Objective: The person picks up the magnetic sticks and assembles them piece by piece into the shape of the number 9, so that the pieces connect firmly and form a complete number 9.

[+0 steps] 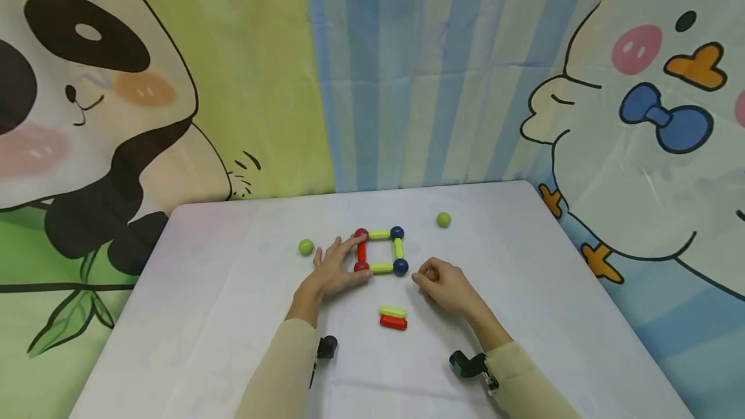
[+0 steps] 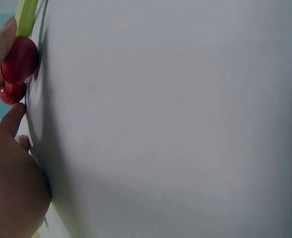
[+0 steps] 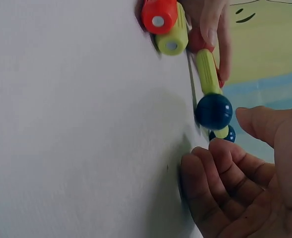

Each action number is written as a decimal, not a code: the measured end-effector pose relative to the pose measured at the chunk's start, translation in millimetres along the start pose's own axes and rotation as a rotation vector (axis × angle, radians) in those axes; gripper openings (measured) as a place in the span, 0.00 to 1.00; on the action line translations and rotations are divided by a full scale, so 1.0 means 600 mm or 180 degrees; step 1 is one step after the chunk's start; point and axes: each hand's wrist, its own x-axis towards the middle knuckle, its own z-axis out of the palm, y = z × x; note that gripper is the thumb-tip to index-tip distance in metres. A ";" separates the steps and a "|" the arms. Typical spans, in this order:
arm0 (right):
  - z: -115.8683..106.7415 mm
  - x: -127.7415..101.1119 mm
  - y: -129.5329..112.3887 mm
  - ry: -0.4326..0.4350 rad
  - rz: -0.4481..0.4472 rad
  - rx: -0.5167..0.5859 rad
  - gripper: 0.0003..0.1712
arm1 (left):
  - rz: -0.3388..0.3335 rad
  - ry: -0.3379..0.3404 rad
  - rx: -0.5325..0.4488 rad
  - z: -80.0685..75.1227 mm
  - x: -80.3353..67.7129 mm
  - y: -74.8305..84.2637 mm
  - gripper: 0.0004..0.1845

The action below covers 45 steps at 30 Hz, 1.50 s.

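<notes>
A square of rods and balls [image 1: 380,251] lies in the middle of the white table [image 1: 221,290]: red balls and a red rod on its left side, blue balls on its right, yellow-green rods between. My left hand [image 1: 340,262] lies flat with straight fingers touching the red side. The left wrist view shows those fingers beside a red ball [image 2: 19,59]. My right hand [image 1: 429,278] rests just right of the near blue ball [image 1: 400,266], fingers loosely curled and holding nothing. In the right wrist view that hand [image 3: 230,158] sits just below the blue ball [image 3: 213,111].
A loose yellow-green rod [image 1: 393,311] and a red rod [image 1: 393,322] lie side by side between my forearms. One green ball [image 1: 306,247] sits left of my left hand, another [image 1: 443,219] at the back right. Cartoon-print cloth hangs behind the table.
</notes>
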 end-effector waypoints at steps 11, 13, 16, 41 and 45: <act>0.002 -0.015 -0.018 0.0038 -0.0230 -0.0127 0.09 | 0.0026 0.0029 0.0051 0.008 0.009 -0.003 0.46; -0.002 -0.018 -0.019 0.0029 -0.0276 -0.0132 0.09 | 0.0029 0.0037 0.0044 0.008 0.010 0.000 0.46; -0.006 -0.018 -0.019 -0.0003 -0.0349 -0.0161 0.09 | 0.0010 0.0043 0.0044 0.006 0.012 0.003 0.45; 0.023 -0.031 -0.036 -0.0357 -0.0810 -0.0211 0.04 | -0.0034 0.0120 -0.0055 0.008 0.010 0.003 0.45; 0.032 -0.034 -0.035 -0.0485 -0.0845 -0.0191 0.06 | -0.0068 0.0106 -0.0026 0.007 0.009 0.003 0.45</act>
